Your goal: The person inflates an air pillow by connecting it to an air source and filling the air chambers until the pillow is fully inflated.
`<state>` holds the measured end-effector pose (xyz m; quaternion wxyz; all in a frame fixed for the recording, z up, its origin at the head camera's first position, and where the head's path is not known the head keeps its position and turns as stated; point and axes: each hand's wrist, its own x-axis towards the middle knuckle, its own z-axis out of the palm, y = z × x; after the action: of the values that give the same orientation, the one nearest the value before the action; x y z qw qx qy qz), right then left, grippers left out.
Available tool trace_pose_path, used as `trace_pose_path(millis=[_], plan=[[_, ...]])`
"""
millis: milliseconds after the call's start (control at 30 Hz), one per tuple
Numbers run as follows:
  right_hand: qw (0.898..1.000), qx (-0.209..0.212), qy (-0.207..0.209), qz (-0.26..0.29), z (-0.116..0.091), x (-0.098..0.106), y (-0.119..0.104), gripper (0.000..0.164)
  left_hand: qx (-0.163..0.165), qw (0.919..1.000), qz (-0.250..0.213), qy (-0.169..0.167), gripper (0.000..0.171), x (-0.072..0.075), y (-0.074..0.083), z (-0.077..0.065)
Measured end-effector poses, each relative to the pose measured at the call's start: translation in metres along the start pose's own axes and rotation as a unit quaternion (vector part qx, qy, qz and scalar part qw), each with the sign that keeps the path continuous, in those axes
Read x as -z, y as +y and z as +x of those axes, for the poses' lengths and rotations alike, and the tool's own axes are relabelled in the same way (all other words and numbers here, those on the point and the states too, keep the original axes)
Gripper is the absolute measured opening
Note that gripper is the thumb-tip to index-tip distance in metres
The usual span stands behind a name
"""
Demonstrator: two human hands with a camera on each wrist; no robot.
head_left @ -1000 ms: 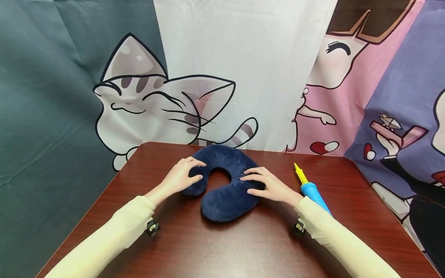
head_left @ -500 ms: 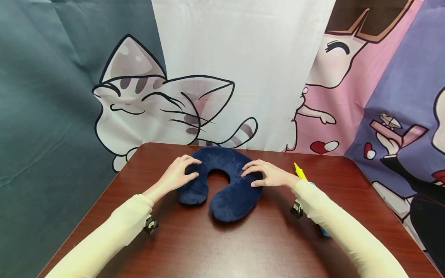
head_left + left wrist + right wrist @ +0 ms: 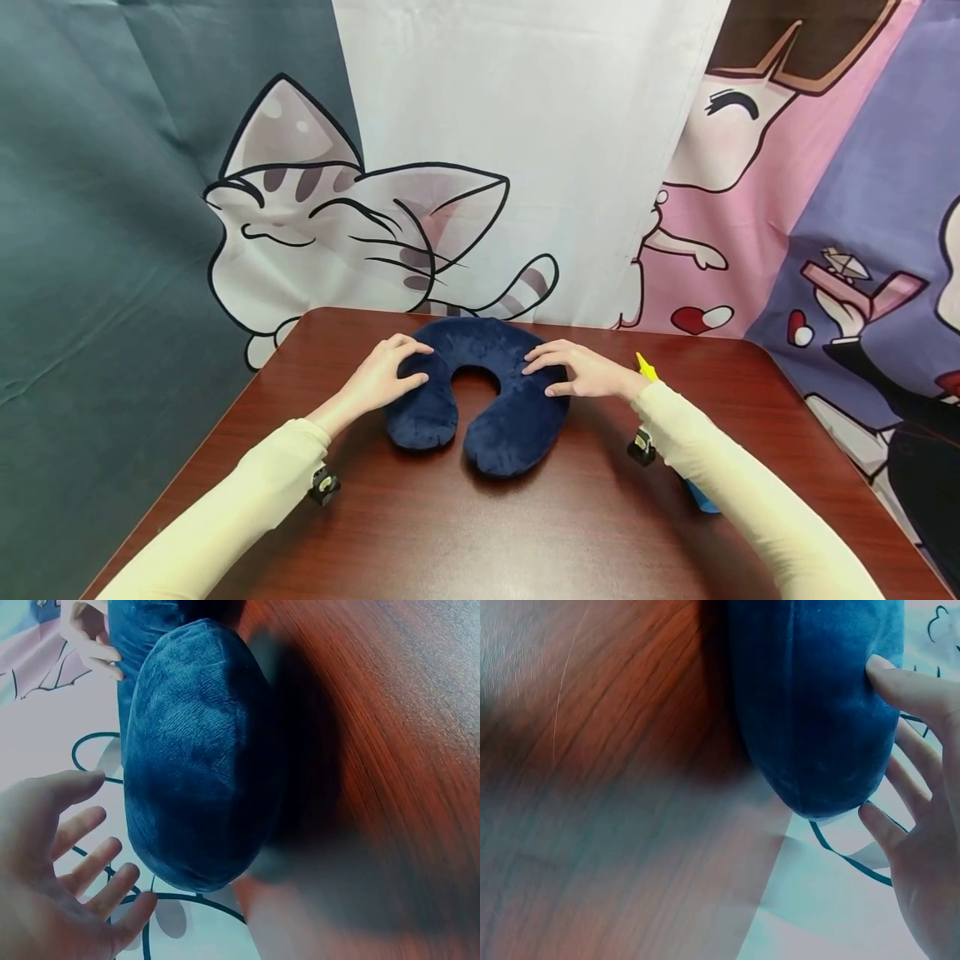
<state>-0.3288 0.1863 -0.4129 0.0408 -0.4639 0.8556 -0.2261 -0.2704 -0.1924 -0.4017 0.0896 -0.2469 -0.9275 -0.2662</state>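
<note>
A navy-blue, plush U-shaped neck pillow point(image 3: 506, 437) lies on the table, its two ends pointing toward the person. Over its left arm is the left hand point(image 3: 382, 375), fingers loosely bent above the plush. In the left wrist view that hand's fingers spread beside the rounded pillow end point(image 3: 187, 750). The right hand point(image 3: 588, 371) rests on the pillow's right arm with relaxed fingers. Seen from the right wrist, its thumb point(image 3: 885, 671) touches the pillow's side while the other fingers spread along its top.
A hand pump with a yellow nozzle point(image 3: 646, 367) and a blue body point(image 3: 703, 497) lies on the right, partly hidden by the right sleeve point(image 3: 720, 475). The reddish-brown wooden table point(image 3: 480, 550) ends at a printed cartoon curtain point(image 3: 570, 167) behind.
The pillow has turned so that its opening faces the person: its left arm came nearer and its right end shifted right. The right hand moved slightly away from the person; the right sleeve covers more of the pump.
</note>
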Motion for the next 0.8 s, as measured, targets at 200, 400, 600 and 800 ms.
trace_pose_path(millis=[200, 400, 600, 800], plan=[[0.995, -0.061, 0.074, -0.021, -0.013, -0.005, -0.020, 0.047, -0.006, 0.9998, -0.019, -0.009, 0.045, -0.002, -0.005, 0.001], [0.971, -0.185, 0.151, -0.028, -0.028, -0.021, -0.054, 0.063, 0.010, 0.9996, -0.024, -0.014, 0.050, -0.004, -0.012, -0.003], [0.961, -0.228, 0.151, -0.051, -0.035, -0.038, -0.067, 0.071, 0.030, 0.9985, -0.038, -0.025, 0.052, -0.005, -0.014, -0.008], [0.963, -0.226, 0.138, -0.053, -0.034, -0.043, -0.064, 0.072, 0.025, 0.9987, -0.038, -0.022, 0.050, -0.008, -0.014, -0.008]])
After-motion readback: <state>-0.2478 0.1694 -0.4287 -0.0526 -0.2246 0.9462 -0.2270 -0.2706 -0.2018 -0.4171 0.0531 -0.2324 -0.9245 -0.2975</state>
